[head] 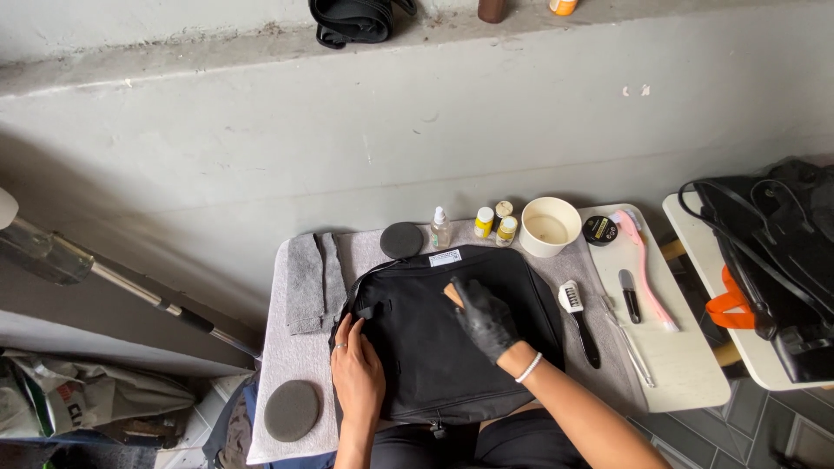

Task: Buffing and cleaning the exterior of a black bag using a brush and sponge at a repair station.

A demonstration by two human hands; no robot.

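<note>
A black bag [434, 347] lies flat on a small table covered by a grey cloth [300, 356]. My left hand [356, 369], bare with a ring, rests flat on the bag's left side with fingers apart. My right hand [484, 320] wears a black glove and grips a wooden-handled brush [453, 295] pressed against the bag's upper middle. A white bracelet sits on my right wrist.
A folded grey towel [313, 280], two dark round sponges [401, 240] [291, 410], a small spray bottle [440, 229], three little yellow-labelled bottles [495, 221], a cream bowl [549, 226], a round tin [599, 230], a pink brush [647, 269] and a black-handled brush [580, 320] surround the bag. Another black bag [773, 260] sits at right.
</note>
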